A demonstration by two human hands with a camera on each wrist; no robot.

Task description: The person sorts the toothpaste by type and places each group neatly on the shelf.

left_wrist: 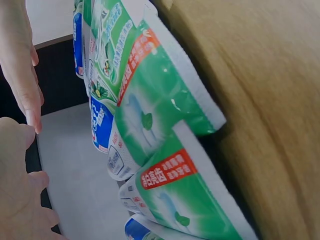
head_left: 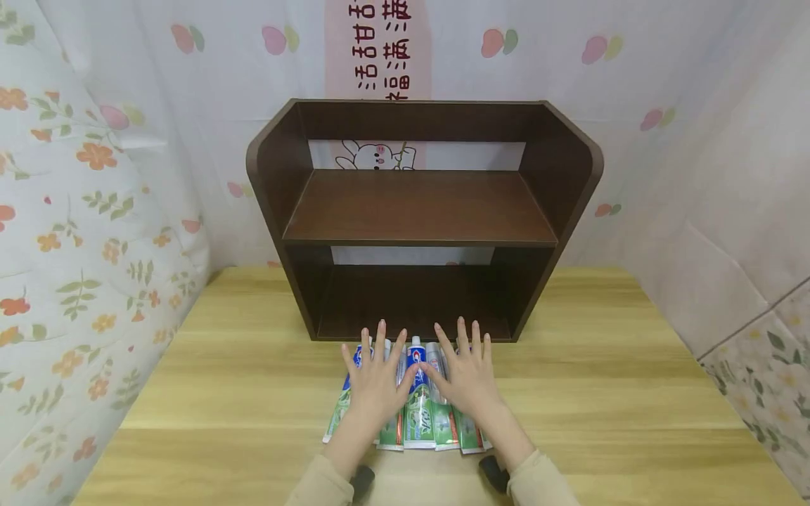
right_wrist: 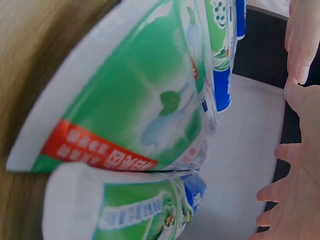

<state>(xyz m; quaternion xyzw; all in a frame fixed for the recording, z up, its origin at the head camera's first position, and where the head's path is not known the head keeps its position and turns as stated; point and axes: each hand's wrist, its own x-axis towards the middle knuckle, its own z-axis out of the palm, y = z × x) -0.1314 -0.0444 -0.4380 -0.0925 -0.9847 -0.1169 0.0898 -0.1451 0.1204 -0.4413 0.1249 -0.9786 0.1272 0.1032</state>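
Note:
Several toothpaste tubes (head_left: pixel 419 422) lie side by side on the wooden table, caps toward the shelf. They have green lower ends; some show blue upper parts and others silvery white. My left hand (head_left: pixel 375 385) is spread over the left part of the row. My right hand (head_left: pixel 470 376) spreads likewise over the right part, its thumb tip meeting the left thumb tip. Both wrist views show a gap between palm and tubes, with green tubes (left_wrist: pixel 150 115) below the left hand (left_wrist: pixel 20 185) and a green tube (right_wrist: pixel 145 95) beside the right hand (right_wrist: pixel 302 160). Neither hand grips anything.
A dark brown two-tier shelf (head_left: pixel 418 207) stands just beyond the tubes. The wooden table (head_left: pixel 601 393) extends to both sides. A floral curtain (head_left: pixel 95 246) hangs at the left, with printed cloth (head_left: pixel 544 77) behind the shelf and more cloth at the right.

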